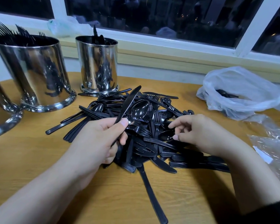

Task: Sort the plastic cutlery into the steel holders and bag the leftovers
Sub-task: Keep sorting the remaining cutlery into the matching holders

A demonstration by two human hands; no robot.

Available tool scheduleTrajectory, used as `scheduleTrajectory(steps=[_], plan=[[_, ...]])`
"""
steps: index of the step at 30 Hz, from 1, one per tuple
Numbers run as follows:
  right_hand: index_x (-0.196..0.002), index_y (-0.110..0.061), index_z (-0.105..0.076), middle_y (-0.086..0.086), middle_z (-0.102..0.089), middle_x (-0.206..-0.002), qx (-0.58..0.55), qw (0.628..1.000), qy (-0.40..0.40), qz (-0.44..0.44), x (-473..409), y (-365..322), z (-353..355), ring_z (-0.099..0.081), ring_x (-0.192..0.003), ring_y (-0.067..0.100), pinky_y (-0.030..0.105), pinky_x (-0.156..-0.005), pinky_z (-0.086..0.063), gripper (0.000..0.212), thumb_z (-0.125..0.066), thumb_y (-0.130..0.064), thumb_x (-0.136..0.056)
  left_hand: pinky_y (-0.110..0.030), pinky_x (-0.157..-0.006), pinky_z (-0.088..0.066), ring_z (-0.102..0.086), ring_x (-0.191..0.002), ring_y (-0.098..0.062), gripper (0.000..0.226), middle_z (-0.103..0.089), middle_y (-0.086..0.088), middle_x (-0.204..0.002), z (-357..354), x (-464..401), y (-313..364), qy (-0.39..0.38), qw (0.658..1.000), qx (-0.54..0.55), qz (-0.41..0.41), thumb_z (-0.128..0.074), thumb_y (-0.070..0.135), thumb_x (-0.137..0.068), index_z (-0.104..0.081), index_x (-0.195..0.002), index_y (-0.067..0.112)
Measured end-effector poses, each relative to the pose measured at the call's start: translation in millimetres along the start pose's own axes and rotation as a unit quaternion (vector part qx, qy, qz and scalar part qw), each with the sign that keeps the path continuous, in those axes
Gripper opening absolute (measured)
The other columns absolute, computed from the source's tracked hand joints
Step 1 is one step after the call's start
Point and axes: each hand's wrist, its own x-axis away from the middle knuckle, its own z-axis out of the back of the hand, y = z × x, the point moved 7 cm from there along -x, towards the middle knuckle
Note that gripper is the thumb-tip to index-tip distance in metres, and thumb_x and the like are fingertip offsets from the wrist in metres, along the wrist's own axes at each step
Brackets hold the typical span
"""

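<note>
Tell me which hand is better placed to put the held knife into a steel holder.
The left hand. It already grips the knife, and the steel holders stand on its side of the table. The right hand is busy picking in the pile.

Wooden table (pixel 39 159) under black cutlery heap (pixel 144 135), three steel holders (pixel 34 75), white bag (pixel 239 92), clear wrap (pixel 271 143).

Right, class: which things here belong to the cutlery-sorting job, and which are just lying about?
Job:
- cutlery pile
- knife in left hand
- right hand
- fork holder
- second holder
- white bag

Lying about:
- clear wrapper
- bag on windowsill
</note>
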Motion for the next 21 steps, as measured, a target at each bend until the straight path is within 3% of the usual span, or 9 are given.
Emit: scheduleTrajectory(steps=[7, 11, 12, 15, 19, 21], plan=[[-0.087, -0.027, -0.074, -0.009, -0.067, -0.066, -0.1, 0.987, 0.128, 0.017, 7, -12, 25, -0.052, -0.057, 0.002, 0.009, -0.054, -0.038, 0.004, -0.075, -0.024, -0.09, -0.023, -0.044, -0.019, -0.018, -0.045, -0.016, 0.049, -0.028, -0.005, -0.051, -2, 0, 1, -0.001, 1.0, 0.008, 0.002, -0.055, 0.043, -0.102, -0.056, -0.067, 0.008], [-0.066, -0.014, -0.063, 0.006, -0.056, -0.065, -0.283, 0.951, 0.124, 0.02, 10, -27, 20, -0.048, -0.064, 0.018, 0.032, -0.069, -0.04, 0.028, -0.068, -0.015, -0.093, -0.023, -0.044, -0.022, -0.024, -0.044, -0.014, 0.05, -0.036, -0.01, -0.065, -3, 0, 0, 0.003, 1.0, 0.019, -0.002, -0.054, 0.041, -0.102, -0.059, -0.086, -0.005], [-0.066, -0.015, -0.064, 0.006, -0.058, -0.066, -0.343, 0.933, 0.109, 0.025, 9, -34, 15, -0.051, -0.066, 0.02, 0.034, -0.069, -0.042, 0.027, -0.068, -0.01, -0.092, -0.023, -0.043, -0.023, -0.026, -0.045, -0.013, 0.044, -0.039, -0.01, -0.066, -3, 0, 0, 0.008, 1.0, 0.027, -0.002, -0.054, 0.039, -0.103, -0.065, -0.093, -0.003], [-0.08, -0.008, -0.066, 0.002, -0.061, -0.064, -0.452, 0.889, 0.065, 0.039, 7, -56, -4, -0.059, -0.066, 0.016, 0.025, -0.062, -0.049, 0.012, -0.068, -0.002, -0.091, -0.026, -0.044, -0.032, -0.035, -0.049, -0.013, 0.032, -0.046, -0.001, -0.064, -3, -1, 4, 0.023, 0.999, 0.044, -0.013, -0.053, 0.032, -0.104, -0.075, -0.104, 0.009], [-0.086, -0.002, -0.065, 0.009, -0.069, -0.071, -0.501, 0.861, 0.076, 0.034, 9, -67, -10, -0.064, -0.067, 0.017, 0.022, -0.062, -0.054, 0.008, -0.07, -0.006, -0.09, -0.032, -0.06, -0.048, -0.048, -0.058, -0.02, 0.045, -0.054, -0.012, -0.067, 0, 0, 4, 0.033, 0.999, 0.019, -0.025, -0.053, 0.035, -0.104, -0.064, -0.078, 0.0], [-0.092, 0.001, -0.063, 0.013, -0.071, -0.075, -0.532, 0.844, 0.066, 0.017, 10, -71, -16, -0.065, -0.066, 0.016, 0.021, -0.061, -0.055, 0.011, -0.071, -0.007, -0.09, -0.032, -0.064, -0.052, -0.055, -0.06, -0.021, 0.044, -0.062, -0.016, -0.069, 1, 0, 5, 0.04, 0.999, 0.023, -0.024, -0.053, 0.036, -0.104, -0.065, -0.079, 0.002]])
